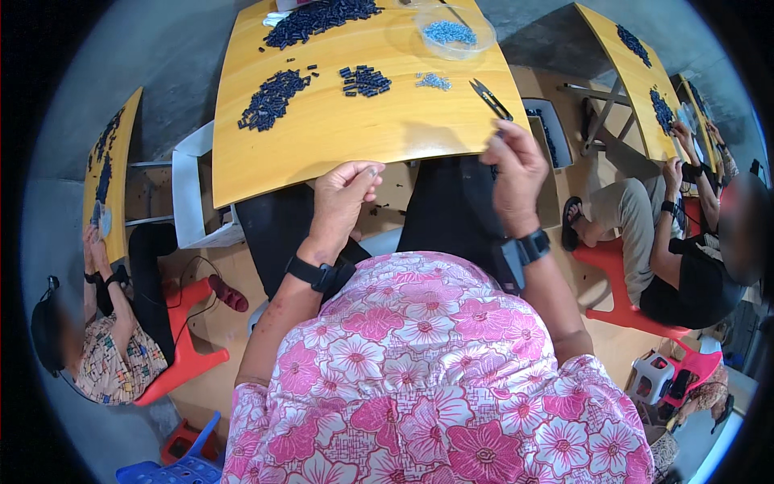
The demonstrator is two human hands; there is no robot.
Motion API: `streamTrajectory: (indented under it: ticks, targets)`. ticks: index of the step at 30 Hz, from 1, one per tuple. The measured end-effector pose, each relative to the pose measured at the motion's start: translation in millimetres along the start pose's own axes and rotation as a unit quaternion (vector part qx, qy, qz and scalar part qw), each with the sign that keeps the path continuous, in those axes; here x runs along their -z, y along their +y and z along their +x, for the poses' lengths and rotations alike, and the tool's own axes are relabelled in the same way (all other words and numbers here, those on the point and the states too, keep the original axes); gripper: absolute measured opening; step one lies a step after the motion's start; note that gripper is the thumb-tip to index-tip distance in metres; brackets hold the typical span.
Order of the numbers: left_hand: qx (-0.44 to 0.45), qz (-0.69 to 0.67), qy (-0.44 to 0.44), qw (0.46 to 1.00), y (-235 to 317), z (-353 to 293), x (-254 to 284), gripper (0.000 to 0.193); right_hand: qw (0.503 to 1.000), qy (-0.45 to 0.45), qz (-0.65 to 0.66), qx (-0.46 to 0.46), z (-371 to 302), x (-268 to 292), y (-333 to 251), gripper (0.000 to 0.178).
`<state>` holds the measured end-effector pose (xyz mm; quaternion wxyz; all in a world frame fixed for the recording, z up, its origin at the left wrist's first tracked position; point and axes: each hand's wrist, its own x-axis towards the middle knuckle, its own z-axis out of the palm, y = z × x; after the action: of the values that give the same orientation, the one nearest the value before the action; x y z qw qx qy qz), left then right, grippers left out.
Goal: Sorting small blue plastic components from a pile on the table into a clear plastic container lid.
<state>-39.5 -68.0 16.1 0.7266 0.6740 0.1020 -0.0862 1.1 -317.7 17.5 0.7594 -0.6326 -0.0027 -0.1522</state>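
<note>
Just in front of the table's near edge is my left hand point(347, 192), its thumb and fingers pinched on a tiny greyish piece too small to name. My right hand point(518, 171) is closed at the table's right corner, slightly blurred; something dark shows at its fingertips, but I cannot tell what. Right beyond those fingertips lie black thread snips point(490, 98), blades pointing away from me. On the yellow table point(322, 161) are a small heap of short black tube-like pieces point(365, 81), a larger heap of them point(272, 100), and a little pile of pale blue small parts point(434, 81).
A clear round tub point(455, 34) of pale blue parts and a big black heap point(322, 20) sit at the far side. An open white box point(193, 189) is beside the table's left edge; another box point(548, 133) with black pieces stands right. Co-workers sit at tables on both sides.
</note>
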Motion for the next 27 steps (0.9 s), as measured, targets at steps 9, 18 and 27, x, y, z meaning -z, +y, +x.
streamTrajectory:
  ticks: [9, 18, 27]
  targets:
    - [-0.063, 0.032, 0.012, 0.997, -6.9, 12.7, 5.3, 0.016, 0.917, 0.133, -0.372, -0.056, 25.9, 144.8, 49.3, 0.032]
    - [-0.178, 0.166, 0.081, 0.967, 3.8, 30.1, 32.0, 0.01, 0.956, 0.055, -0.276, 0.082, 43.7, 36.7, 18.7, 0.018]
    - [-0.212, 0.217, 0.067, 0.951, -8.3, 36.1, 41.7, 0.011, 0.913, -0.225, -0.315, 0.125, 49.6, -108.2, 26.5, 0.016]
